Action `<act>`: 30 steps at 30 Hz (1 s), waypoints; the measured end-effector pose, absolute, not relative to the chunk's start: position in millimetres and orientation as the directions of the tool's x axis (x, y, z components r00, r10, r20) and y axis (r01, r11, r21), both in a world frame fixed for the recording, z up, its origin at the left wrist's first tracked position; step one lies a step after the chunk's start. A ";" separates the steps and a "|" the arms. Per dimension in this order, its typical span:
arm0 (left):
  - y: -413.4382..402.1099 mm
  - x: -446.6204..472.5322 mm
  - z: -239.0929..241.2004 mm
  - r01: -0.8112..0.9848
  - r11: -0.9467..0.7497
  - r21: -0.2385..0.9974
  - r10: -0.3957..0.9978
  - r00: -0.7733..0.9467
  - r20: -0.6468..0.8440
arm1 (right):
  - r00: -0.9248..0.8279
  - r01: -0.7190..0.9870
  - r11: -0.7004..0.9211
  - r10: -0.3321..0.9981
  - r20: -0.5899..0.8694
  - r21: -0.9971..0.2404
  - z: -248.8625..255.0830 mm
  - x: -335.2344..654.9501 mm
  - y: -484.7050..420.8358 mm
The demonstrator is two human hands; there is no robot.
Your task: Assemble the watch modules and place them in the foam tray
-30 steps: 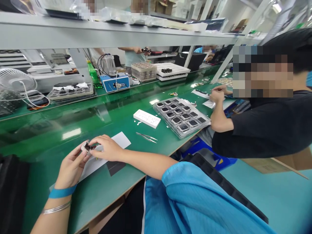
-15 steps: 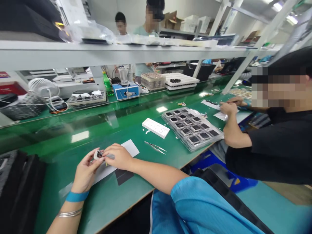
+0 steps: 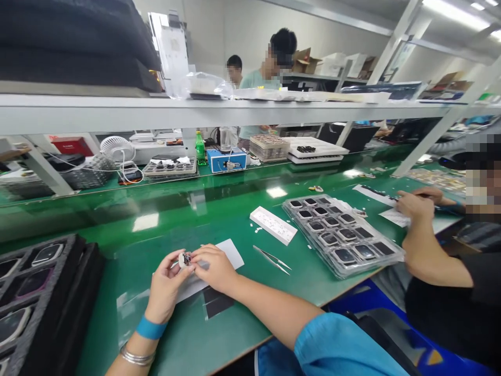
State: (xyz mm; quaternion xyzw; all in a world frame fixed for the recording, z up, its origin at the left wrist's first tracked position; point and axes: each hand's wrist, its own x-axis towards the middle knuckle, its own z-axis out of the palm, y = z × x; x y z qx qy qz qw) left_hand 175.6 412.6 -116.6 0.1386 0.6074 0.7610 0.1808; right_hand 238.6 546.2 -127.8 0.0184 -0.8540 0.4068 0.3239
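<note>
My left hand and my right hand meet over the green bench, both pinching a small white and black part between their fingertips. The left wrist wears a blue band and a thin metal bangle. Under the hands lies a white sheet of paper with a dark patch beside it. Metal tweezers rest on the bench just right of my right hand.
A clear tray of dark square parts and a white flat box lie to the right. A black foam tray sits at the left. A seated person in black works at the right; two people stand behind the shelf.
The camera has tilted up and swung left, so the foam tray came into view and the neighbour slid toward the right edge. My hands keep hold of the small part.
</note>
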 end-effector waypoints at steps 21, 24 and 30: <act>405.0 166.3 -108.4 -0.417 -0.402 0.815 0.619 -0.780 -0.094 | -0.329 0.651 0.468 0.883 0.334 -0.598 -72.7 294.7 720.9; 403.0 166.0 -110.7 -0.433 -0.410 0.803 0.665 -0.744 -0.061 | -0.307 0.596 0.517 0.854 0.421 -0.614 -77.3 291.6 715.1; 402.0 169.7 -106.2 -0.441 -0.395 0.806 0.732 -0.681 -0.014 | -0.802 -0.119 0.582 0.422 0.424 -0.805 -89.7 257.3 604.5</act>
